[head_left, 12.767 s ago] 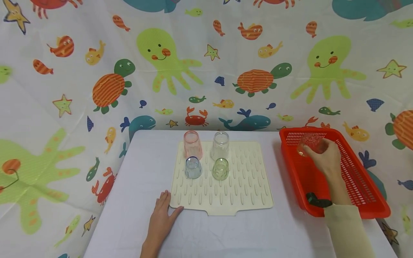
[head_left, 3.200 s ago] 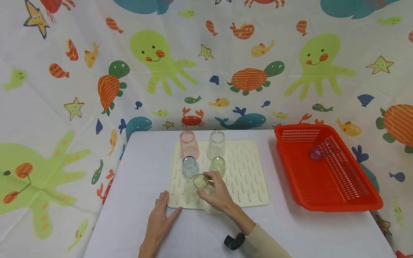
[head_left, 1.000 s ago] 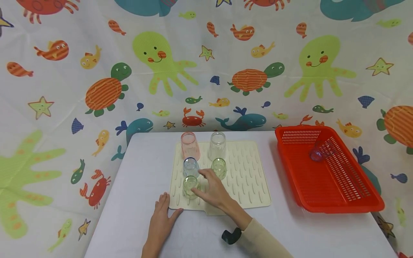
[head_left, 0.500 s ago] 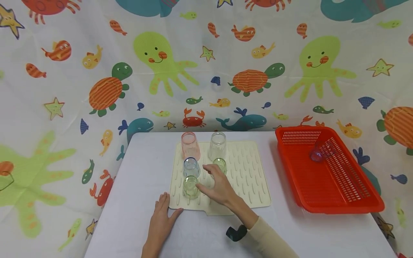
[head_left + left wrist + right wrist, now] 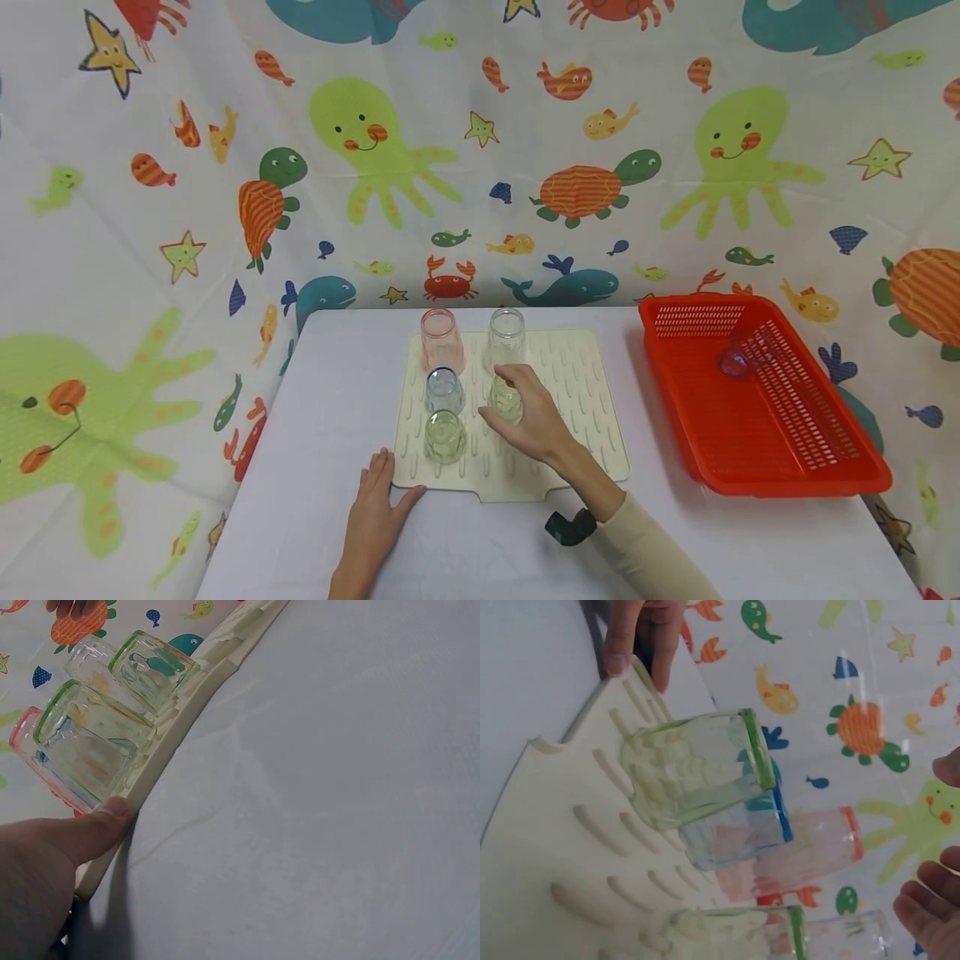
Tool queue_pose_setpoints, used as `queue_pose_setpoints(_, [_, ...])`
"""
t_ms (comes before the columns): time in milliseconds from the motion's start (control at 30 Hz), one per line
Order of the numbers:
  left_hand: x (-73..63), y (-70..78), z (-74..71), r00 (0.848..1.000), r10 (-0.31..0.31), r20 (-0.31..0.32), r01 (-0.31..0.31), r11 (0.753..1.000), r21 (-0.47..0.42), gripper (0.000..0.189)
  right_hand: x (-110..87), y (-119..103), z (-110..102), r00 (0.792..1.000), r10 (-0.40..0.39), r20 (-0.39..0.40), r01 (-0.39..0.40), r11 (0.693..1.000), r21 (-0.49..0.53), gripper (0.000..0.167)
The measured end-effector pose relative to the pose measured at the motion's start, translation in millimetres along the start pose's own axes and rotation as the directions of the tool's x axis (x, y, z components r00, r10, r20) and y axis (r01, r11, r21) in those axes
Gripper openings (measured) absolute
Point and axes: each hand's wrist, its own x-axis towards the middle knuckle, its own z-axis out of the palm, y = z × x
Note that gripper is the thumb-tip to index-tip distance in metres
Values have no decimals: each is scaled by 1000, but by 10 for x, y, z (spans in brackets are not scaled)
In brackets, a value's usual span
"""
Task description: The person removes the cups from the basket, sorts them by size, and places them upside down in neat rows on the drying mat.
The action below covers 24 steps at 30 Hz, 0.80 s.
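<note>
A cream draining mat [image 5: 581,433] carries several upright glasses. At its front left stands a green-rimmed glass [image 5: 446,437], with a blue-rimmed glass [image 5: 445,393] and a tall pink glass [image 5: 442,343] in line behind. To their right are a tall clear glass [image 5: 507,337] and, before it, a second green-rimmed glass [image 5: 506,403], partly hidden by my right hand [image 5: 538,423]. That hand hovers there, thumb and fingers spread apart; in the right wrist view its fingers [image 5: 922,904] hold nothing. My left hand [image 5: 372,515] lies flat at the mat's front left corner, its thumb [image 5: 101,825] on the edge.
A red plastic basket [image 5: 720,454] with slotted sides stands on the right of the white-covered table [image 5: 337,375]. Inside it lies a purplish glass [image 5: 737,360]. A printed sea-animal curtain [image 5: 480,183] hangs behind the table.
My right hand has gone from the basket to the mat, set down and let go of the front green-rimmed glass, then moved right to the other green-rimmed one. My left hand has stayed put.
</note>
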Motion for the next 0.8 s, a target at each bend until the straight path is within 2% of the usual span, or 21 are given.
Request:
queue_pose_setpoints(333, [27, 1, -34, 1000, -5, 11, 5, 1000, 4, 89, 157, 91, -322, 996, -32, -79, 29, 999, -40, 60])
queue_pose_setpoints(800, [45, -7, -59, 1000, 3, 14, -3, 1000, 6, 89, 292, 264, -783, 984, 24, -179, -35, 998, -60, 57])
